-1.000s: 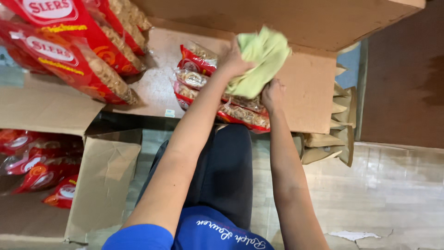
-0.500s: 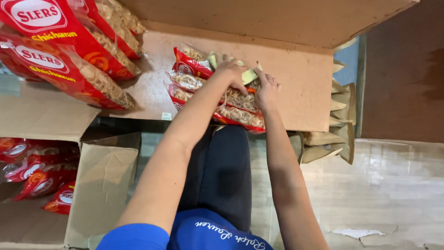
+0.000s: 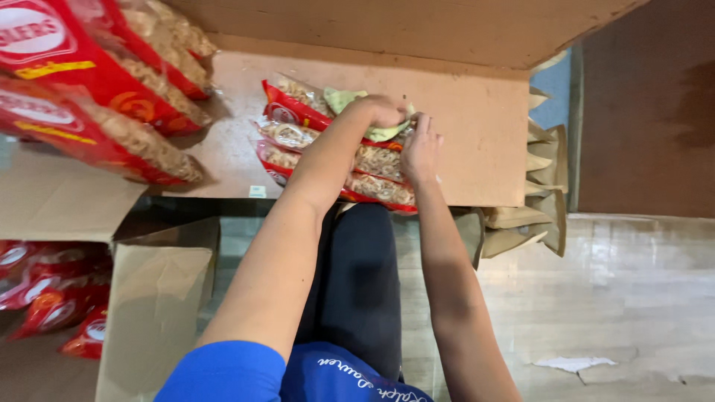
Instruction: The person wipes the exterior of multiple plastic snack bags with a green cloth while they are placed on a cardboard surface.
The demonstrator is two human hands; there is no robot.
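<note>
Pressing green cloth (image 3: 376,132) onto packets (image 3: 335,152) | left hand (image 3: 381,112) gripping cloth, right hand (image 3: 419,152) flat at 3 o'clock | next probably needs steady wiping.

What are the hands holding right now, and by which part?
The left hand grips a pale green cloth bunched at its middle, pressed on the red snack packets. The right hand rests flat on the packets, gripping nothing.
</note>
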